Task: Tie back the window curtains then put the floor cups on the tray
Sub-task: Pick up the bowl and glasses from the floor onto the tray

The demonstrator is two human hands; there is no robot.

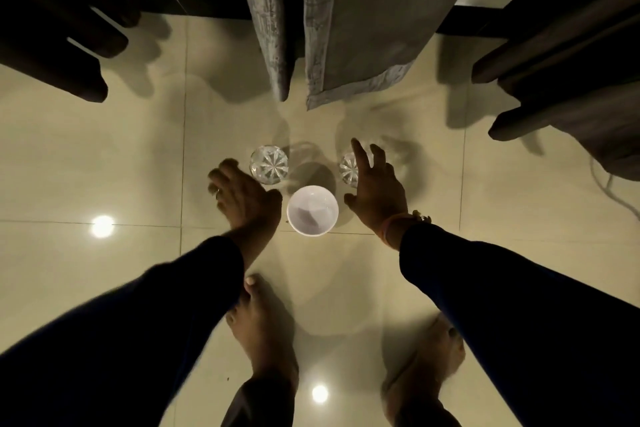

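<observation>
We reached down with both hands spread and holding nothing: left hand (242, 194) beside the glass (269, 164) at eleven o'clock of the white cup (312, 210), right hand (375, 189) over the one o'clock glass (349, 168). A hasty grab could have toppled slick glass onto the tiled floor (104, 156).

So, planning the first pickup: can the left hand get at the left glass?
Probably yes: the left hand hovers open beside the left glass, nothing between them; the white cup stands clear.

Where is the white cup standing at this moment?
In the head view the white cup stands on the tiled floor at centre, between the left hand and right hand, nearer the person than the two clear glasses.
</observation>
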